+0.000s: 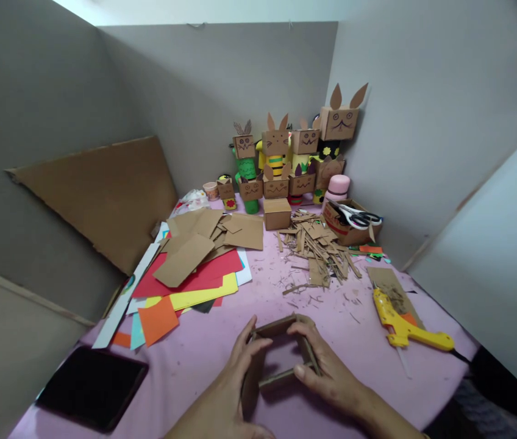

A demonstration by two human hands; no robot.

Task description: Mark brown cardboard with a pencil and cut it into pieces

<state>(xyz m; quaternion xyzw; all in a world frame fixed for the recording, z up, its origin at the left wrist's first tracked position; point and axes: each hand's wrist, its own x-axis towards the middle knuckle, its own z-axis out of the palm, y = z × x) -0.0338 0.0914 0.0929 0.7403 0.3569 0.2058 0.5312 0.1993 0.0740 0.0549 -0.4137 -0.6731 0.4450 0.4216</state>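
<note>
Between my hands is a small open frame of cardboard walls (278, 327), without top or bottom, so the pink tablecloth shows through it. My left hand (233, 384) grips its left wall, fingers over the upper edge and thumb low down. My right hand (327, 369) is closed around the right wall, with the thumb at the near corner. At that near side, a gap shows between the front wall and the left wall. A yellow glue gun (405, 329) lies to the right on a cardboard piece (389, 283), a clear glue stick protruding from it.
Cardboard sheets (185, 259) and coloured paper (158, 320) lie at left, above a black tablet (94, 387). Cardboard scraps (316, 244) are heaped behind my hands. Farther back stand several cardboard animal figures (275, 143), a closed box (277, 214) and a box with scissors (352, 228).
</note>
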